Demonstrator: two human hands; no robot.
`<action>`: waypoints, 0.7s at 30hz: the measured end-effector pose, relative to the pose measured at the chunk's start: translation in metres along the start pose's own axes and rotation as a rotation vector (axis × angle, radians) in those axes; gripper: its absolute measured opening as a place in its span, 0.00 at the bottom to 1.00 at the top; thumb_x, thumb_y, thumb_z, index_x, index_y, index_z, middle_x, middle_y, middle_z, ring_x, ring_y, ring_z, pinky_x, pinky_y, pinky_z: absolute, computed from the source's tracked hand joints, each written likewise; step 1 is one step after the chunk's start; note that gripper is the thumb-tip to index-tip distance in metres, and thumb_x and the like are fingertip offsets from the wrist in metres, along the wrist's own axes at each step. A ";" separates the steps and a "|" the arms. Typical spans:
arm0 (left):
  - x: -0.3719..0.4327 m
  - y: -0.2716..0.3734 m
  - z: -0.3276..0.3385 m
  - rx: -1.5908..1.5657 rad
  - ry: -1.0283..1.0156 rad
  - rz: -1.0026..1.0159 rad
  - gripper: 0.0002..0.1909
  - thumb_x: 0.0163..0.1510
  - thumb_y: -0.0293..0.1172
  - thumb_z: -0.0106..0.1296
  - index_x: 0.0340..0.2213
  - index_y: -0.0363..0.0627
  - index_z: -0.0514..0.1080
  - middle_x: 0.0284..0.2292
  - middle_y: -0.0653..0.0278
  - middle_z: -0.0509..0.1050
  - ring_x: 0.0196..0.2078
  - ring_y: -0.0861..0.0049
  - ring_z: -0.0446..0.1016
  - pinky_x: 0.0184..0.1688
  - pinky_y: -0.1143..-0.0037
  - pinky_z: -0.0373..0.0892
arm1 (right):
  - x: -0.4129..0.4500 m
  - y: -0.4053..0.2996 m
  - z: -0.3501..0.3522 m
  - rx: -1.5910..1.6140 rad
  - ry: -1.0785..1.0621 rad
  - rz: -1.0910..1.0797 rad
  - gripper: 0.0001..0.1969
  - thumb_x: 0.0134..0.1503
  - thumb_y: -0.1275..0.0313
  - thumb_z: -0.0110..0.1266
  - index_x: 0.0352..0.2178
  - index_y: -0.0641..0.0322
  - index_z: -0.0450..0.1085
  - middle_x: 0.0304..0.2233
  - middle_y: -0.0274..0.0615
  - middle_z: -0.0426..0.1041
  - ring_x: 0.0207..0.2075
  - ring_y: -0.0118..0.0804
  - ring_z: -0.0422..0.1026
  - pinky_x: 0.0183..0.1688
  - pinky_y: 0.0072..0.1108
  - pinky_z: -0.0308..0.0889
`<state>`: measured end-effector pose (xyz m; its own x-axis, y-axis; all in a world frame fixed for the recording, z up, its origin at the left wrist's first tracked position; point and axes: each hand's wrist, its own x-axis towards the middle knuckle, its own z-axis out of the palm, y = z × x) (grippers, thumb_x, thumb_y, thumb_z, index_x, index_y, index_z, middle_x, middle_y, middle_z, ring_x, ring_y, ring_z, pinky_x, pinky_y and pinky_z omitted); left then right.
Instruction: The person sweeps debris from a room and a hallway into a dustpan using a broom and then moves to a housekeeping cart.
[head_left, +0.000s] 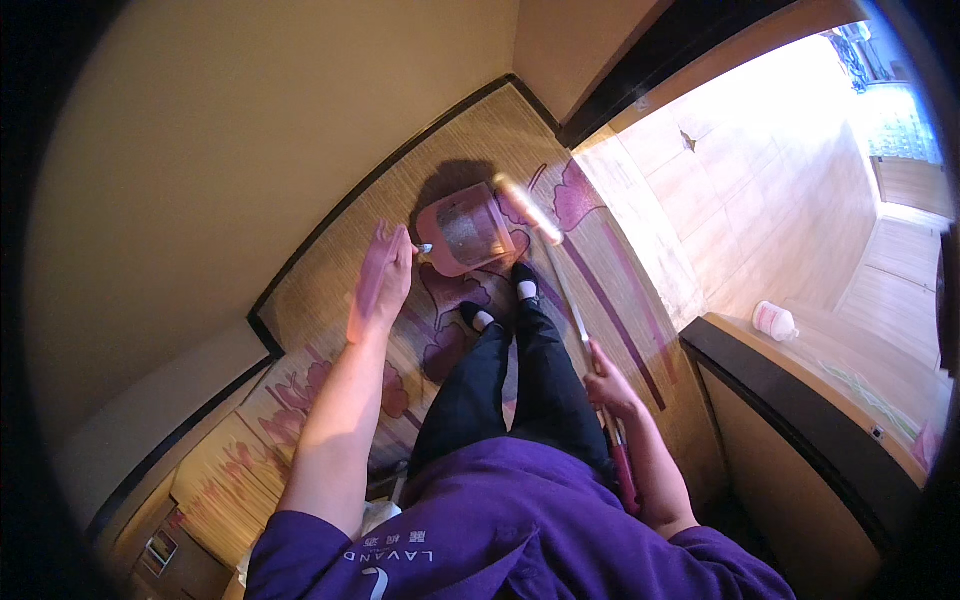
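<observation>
My left hand (390, 281) holds the short end of a handle beside a pink translucent plastic dustpan (469, 229); part of the grip is hidden behind the hand, and the hand is blurred. Grey dust or debris seems to lie in the pan. At the right, my right hand (611, 382) is closed around the long pole of a broom with a red lower grip. The blurred broom head (529, 210) is just right of the dustpan's open edge, over the patterned carpet (450, 352).
A beige wall (262, 150) with dark skirting runs along the left. At upper right, a bright tiled floor (720, 165) lies past a doorway. A white bottle (775, 321) lies beyond the dark-edged partition (795, 405). My feet stand near the dustpan.
</observation>
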<state>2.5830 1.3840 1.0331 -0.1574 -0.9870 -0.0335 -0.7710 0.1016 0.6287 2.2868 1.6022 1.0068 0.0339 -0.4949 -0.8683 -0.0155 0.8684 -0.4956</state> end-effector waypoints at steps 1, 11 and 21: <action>-0.003 0.001 -0.001 -0.047 -0.026 -0.063 0.18 0.51 0.36 0.32 0.26 0.27 0.62 0.20 0.53 0.68 0.34 0.58 0.64 0.51 0.70 0.50 | 0.001 -0.008 -0.011 -0.030 0.060 0.002 0.35 0.42 0.78 0.39 0.52 0.48 0.36 0.11 0.31 0.53 0.10 0.24 0.55 0.11 0.16 0.52; 0.000 -0.028 0.021 0.144 0.114 0.155 0.19 0.51 0.38 0.32 0.30 0.29 0.60 0.22 0.52 0.67 0.31 0.62 0.66 0.46 0.70 0.55 | 0.143 -0.041 -0.065 -0.108 0.365 0.134 0.05 0.43 0.73 0.40 0.25 0.60 0.57 0.11 0.37 0.56 0.10 0.33 0.58 0.10 0.23 0.53; -0.001 -0.042 0.020 -0.222 0.177 -0.042 0.13 0.50 0.34 0.37 0.30 0.34 0.62 0.20 0.60 0.66 0.28 0.70 0.64 0.37 0.75 0.59 | 0.036 -0.033 0.002 -0.195 -0.112 -0.032 0.32 0.43 0.78 0.40 0.51 0.50 0.40 0.12 0.32 0.56 0.10 0.25 0.56 0.12 0.17 0.54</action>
<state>2.6036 1.3834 0.9910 -0.0031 -0.9981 0.0613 -0.6172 0.0501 0.7852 2.2910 1.5560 0.9920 0.1485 -0.5061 -0.8496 -0.2055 0.8246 -0.5271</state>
